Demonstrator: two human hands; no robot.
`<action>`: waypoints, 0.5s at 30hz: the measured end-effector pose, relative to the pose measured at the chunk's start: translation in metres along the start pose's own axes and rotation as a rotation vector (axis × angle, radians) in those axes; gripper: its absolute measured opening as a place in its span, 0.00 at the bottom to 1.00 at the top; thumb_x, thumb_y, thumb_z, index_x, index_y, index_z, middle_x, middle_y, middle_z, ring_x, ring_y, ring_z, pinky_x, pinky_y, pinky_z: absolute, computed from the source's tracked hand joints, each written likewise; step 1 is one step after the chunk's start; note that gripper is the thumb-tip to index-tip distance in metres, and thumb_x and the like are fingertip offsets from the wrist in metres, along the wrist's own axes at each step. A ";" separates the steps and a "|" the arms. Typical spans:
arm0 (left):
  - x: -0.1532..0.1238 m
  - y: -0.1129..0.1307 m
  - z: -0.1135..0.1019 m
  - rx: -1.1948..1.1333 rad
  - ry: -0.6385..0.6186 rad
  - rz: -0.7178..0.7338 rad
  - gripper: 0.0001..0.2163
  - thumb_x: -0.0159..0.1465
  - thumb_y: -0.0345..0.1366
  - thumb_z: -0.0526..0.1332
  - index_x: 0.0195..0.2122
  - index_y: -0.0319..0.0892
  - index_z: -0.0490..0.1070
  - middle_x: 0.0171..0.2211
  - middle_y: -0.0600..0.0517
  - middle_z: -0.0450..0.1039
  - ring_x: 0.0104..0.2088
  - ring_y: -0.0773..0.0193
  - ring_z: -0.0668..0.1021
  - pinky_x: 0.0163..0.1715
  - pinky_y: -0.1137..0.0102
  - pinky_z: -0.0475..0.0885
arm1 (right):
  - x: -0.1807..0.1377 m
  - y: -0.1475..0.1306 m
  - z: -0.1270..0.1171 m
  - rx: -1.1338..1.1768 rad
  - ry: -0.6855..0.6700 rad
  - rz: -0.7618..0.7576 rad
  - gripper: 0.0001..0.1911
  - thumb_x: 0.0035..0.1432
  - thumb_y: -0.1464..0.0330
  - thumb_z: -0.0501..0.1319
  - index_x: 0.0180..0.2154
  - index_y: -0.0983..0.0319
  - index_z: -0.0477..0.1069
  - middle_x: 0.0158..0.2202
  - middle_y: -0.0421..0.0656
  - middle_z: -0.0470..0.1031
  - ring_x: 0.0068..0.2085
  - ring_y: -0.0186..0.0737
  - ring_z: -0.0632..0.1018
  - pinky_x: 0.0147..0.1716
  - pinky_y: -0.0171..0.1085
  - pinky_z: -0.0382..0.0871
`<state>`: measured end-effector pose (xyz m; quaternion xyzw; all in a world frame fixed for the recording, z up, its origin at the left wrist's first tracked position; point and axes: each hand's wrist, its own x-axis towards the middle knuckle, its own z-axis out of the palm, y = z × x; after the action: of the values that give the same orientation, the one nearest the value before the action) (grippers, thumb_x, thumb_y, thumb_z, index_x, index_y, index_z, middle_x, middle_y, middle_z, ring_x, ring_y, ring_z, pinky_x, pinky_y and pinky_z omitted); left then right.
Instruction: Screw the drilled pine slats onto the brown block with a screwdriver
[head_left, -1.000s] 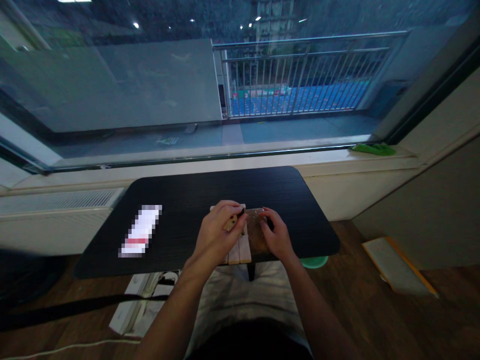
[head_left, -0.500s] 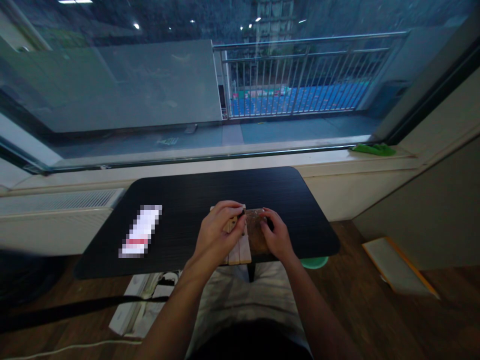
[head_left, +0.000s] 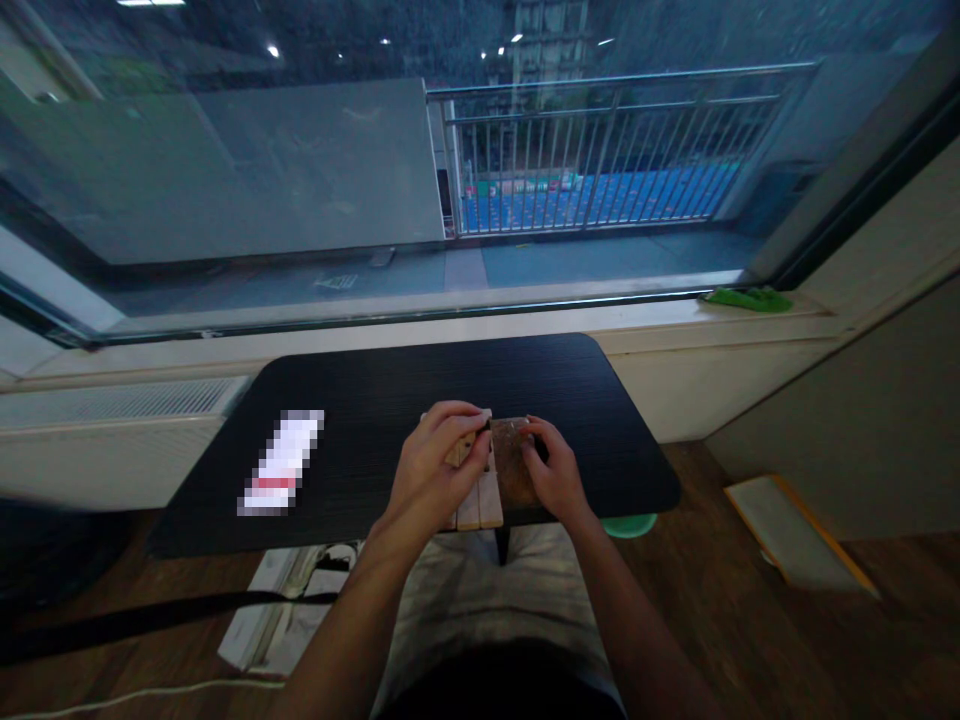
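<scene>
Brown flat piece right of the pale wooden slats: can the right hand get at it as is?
Looks like yes: the right hand is at the right side of the brown flat piece, with nothing visible blocking; the left hand is over the pale wooden slats.

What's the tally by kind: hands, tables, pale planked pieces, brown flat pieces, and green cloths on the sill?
Hands (left hand, right hand): 2
Black table: 1
Pale planked piece: 1
Brown flat piece: 1
Green cloth: 1
Total: 6
</scene>
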<state>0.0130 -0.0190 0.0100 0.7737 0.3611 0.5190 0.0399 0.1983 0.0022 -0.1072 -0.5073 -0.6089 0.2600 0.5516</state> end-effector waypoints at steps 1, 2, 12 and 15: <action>0.000 0.000 0.000 -0.002 0.001 0.003 0.06 0.64 0.27 0.64 0.41 0.42 0.75 0.41 0.47 0.78 0.39 0.63 0.82 0.40 0.69 0.79 | 0.000 0.000 0.000 -0.001 -0.001 0.002 0.09 0.58 0.69 0.57 0.39 0.58 0.74 0.49 0.49 0.78 0.55 0.49 0.77 0.59 0.51 0.69; 0.000 0.000 0.000 -0.004 0.001 0.004 0.06 0.64 0.27 0.64 0.41 0.42 0.75 0.41 0.47 0.78 0.39 0.63 0.82 0.40 0.69 0.79 | 0.000 0.000 0.000 -0.002 -0.001 0.004 0.09 0.58 0.69 0.57 0.39 0.58 0.74 0.49 0.49 0.78 0.55 0.49 0.77 0.59 0.51 0.69; 0.000 0.001 -0.001 -0.020 -0.011 -0.013 0.07 0.65 0.26 0.63 0.42 0.41 0.76 0.42 0.47 0.80 0.41 0.63 0.82 0.42 0.69 0.79 | 0.000 0.001 0.001 0.008 0.013 -0.002 0.09 0.57 0.69 0.57 0.39 0.58 0.74 0.48 0.49 0.79 0.55 0.49 0.77 0.58 0.51 0.69; 0.001 0.002 -0.002 -0.021 -0.007 -0.014 0.06 0.65 0.26 0.63 0.42 0.41 0.76 0.41 0.47 0.80 0.40 0.63 0.82 0.42 0.69 0.79 | 0.000 0.001 0.000 0.011 0.012 0.001 0.09 0.57 0.70 0.57 0.39 0.57 0.74 0.49 0.49 0.79 0.55 0.49 0.77 0.59 0.51 0.68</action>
<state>0.0127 -0.0206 0.0120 0.7725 0.3608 0.5198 0.0526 0.1984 0.0023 -0.1080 -0.5059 -0.6041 0.2606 0.5579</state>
